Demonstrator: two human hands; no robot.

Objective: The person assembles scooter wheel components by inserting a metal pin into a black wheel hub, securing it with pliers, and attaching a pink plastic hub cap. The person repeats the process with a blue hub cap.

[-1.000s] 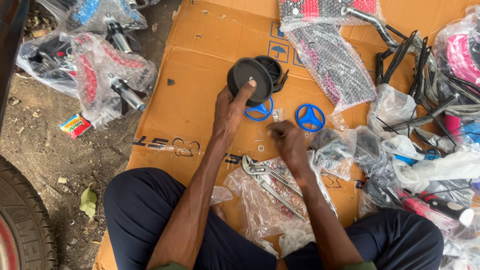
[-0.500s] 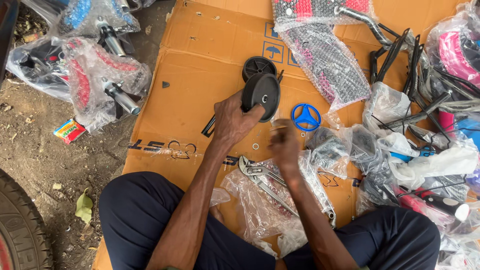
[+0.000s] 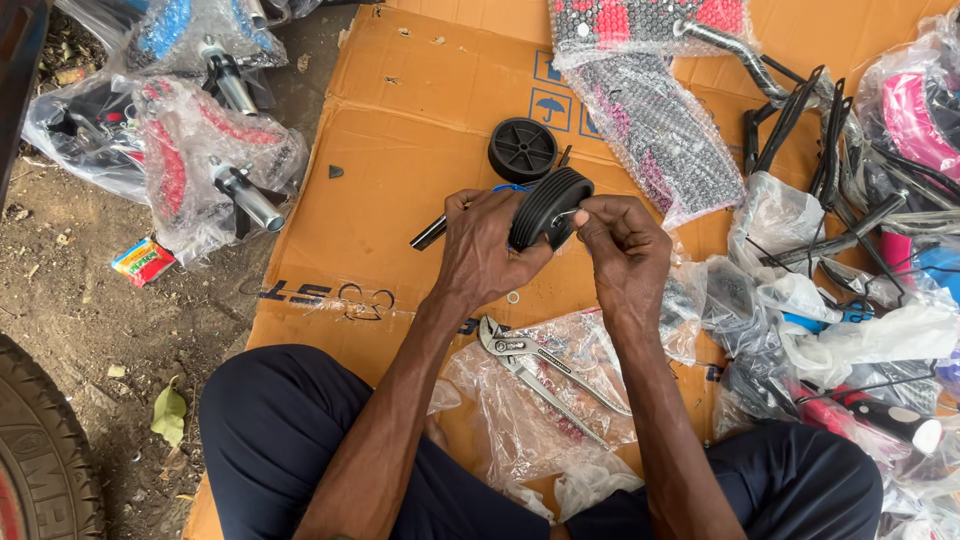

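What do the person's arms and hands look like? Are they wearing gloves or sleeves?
No gloves and no sleeves in view: the left hand and right hand are bare, and both forearms are bare too. No watch, ring or bracelet shows. The only clothing visible is dark navy trousers.

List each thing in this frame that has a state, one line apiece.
Black wheel: lifted off the cardboard, edge-on, gripped by left hand.
Right hand: pinching a small metal piece at the wheel's hub.
Second black wheel: lying flat on cardboard.
Pliers: lying on clear plastic, untouched.
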